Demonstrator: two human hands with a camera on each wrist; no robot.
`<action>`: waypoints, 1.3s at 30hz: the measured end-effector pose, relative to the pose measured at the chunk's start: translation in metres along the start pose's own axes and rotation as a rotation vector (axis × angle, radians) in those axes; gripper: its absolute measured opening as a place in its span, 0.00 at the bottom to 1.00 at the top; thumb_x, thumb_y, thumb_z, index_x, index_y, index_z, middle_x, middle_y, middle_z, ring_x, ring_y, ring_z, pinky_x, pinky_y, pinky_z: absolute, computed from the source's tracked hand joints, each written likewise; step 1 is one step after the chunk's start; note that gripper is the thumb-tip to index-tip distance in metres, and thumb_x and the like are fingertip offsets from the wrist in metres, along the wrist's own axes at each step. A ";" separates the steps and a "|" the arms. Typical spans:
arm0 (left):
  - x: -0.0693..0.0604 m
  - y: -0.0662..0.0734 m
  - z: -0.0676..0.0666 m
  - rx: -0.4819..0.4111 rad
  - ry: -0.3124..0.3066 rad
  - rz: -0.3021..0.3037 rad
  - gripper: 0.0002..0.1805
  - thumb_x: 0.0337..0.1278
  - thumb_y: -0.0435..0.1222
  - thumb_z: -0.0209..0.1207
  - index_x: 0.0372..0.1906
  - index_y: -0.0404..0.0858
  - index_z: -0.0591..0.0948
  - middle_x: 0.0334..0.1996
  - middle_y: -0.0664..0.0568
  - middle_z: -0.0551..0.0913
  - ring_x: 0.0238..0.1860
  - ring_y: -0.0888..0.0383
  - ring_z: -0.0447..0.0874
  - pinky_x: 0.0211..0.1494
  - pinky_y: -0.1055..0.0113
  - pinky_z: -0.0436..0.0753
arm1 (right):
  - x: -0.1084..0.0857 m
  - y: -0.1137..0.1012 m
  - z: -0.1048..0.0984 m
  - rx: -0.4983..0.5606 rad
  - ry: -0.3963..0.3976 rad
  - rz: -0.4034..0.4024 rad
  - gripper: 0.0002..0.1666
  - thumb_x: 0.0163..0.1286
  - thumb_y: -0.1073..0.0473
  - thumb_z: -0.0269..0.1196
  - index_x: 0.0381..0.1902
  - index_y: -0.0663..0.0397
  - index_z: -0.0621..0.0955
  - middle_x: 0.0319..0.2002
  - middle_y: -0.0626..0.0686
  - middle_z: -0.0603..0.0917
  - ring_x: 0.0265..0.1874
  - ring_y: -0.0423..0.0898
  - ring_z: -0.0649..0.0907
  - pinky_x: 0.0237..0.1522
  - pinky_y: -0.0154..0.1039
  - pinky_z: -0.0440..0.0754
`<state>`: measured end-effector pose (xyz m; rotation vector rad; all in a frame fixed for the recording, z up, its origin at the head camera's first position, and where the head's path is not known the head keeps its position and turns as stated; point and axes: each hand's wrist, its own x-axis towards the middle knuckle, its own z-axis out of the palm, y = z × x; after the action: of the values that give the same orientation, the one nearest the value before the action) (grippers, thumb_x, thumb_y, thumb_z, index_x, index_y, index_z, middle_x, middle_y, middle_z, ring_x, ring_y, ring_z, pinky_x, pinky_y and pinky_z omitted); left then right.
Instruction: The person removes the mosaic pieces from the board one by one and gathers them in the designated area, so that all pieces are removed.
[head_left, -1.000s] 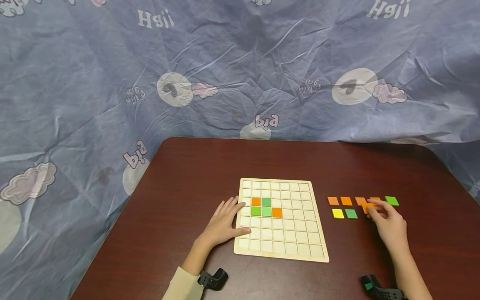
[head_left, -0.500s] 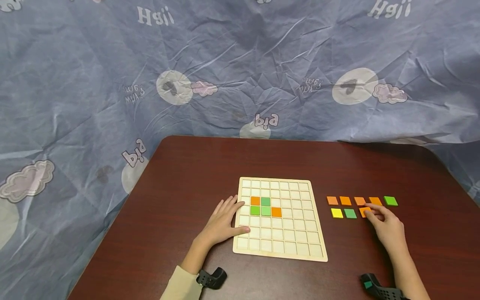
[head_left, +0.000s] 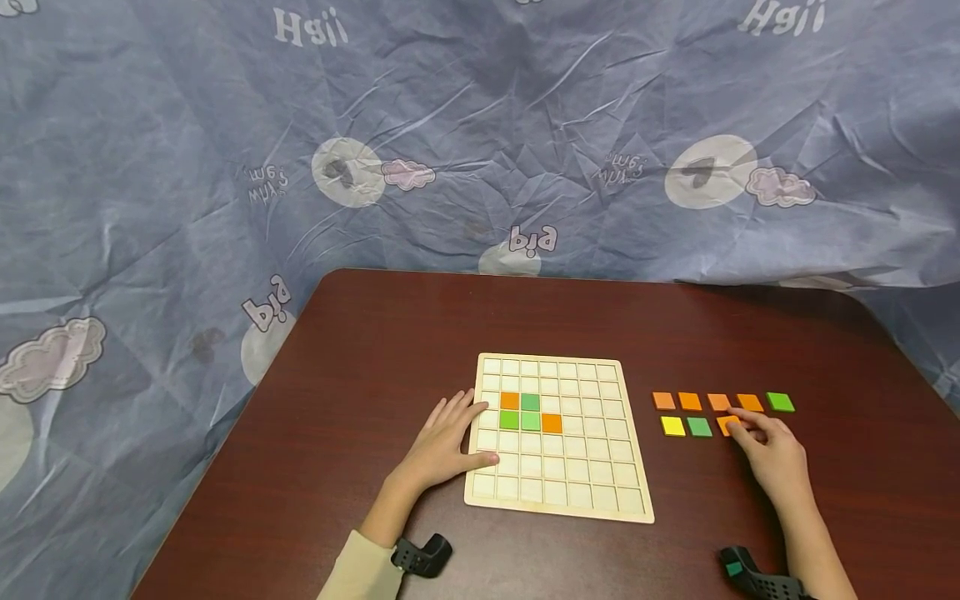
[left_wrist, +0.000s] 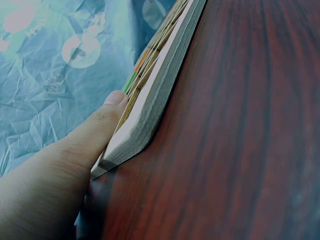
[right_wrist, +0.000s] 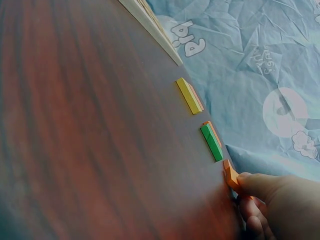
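Note:
The right hand (head_left: 776, 458) pinches an orange tile (head_left: 726, 426) by its right side, in the nearer row beside a green tile (head_left: 699, 427) and a yellow tile (head_left: 672, 427). In the right wrist view, the thumb of that hand (right_wrist: 280, 205) lies against the orange tile (right_wrist: 232, 179). With fingers spread, the left hand (head_left: 438, 446) rests at the left edge of the gridded wooden board (head_left: 566, 496). Two orange and three green tiles fill cells on the board. The left wrist view has the left hand's thumb (left_wrist: 70, 157) on the board's rim (left_wrist: 150, 115).
Behind the nearer row lie three orange-toned tiles (head_left: 689, 402), a fourth orange tile (head_left: 750, 403) by the right fingers, and a bright green tile (head_left: 780, 402). A patterned grey-blue cloth (head_left: 450, 100) hangs behind the dark red table (head_left: 390, 317).
The right hand has lowered the orange tile slightly toward the viewer and left, into line with the nearer row, uncovering the orange tile behind. The left hand keeps its place on the board.

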<state>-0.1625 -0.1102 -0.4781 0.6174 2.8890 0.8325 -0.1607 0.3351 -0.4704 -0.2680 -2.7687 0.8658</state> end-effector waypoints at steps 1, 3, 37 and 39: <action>0.000 0.000 0.000 0.002 0.001 0.004 0.44 0.46 0.64 0.54 0.68 0.50 0.59 0.71 0.51 0.52 0.73 0.55 0.44 0.73 0.53 0.43 | 0.000 0.000 0.000 0.002 -0.001 0.002 0.24 0.68 0.50 0.53 0.52 0.62 0.77 0.38 0.57 0.74 0.23 0.20 0.60 0.23 0.25 0.63; 0.000 0.000 0.000 0.005 -0.001 0.002 0.44 0.46 0.64 0.54 0.68 0.50 0.59 0.71 0.51 0.51 0.73 0.55 0.44 0.74 0.53 0.43 | 0.000 -0.001 -0.001 0.005 -0.002 0.005 0.24 0.68 0.49 0.53 0.52 0.62 0.76 0.38 0.56 0.74 0.23 0.19 0.60 0.23 0.25 0.64; -0.001 0.001 0.000 0.010 0.009 0.016 0.44 0.46 0.64 0.54 0.68 0.48 0.60 0.71 0.50 0.52 0.73 0.53 0.45 0.73 0.52 0.44 | -0.001 0.000 0.001 -0.013 0.008 0.003 0.21 0.67 0.53 0.55 0.50 0.62 0.78 0.39 0.59 0.73 0.23 0.23 0.60 0.23 0.28 0.62; -0.001 0.001 0.000 0.016 0.011 0.017 0.44 0.46 0.64 0.54 0.68 0.48 0.59 0.71 0.50 0.52 0.73 0.53 0.45 0.73 0.53 0.44 | -0.002 0.000 0.001 -0.006 0.010 0.011 0.21 0.67 0.53 0.55 0.50 0.62 0.78 0.39 0.59 0.73 0.23 0.22 0.60 0.23 0.27 0.62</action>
<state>-0.1615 -0.1098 -0.4777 0.6417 2.9066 0.8184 -0.1595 0.3341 -0.4713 -0.2885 -2.7639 0.8565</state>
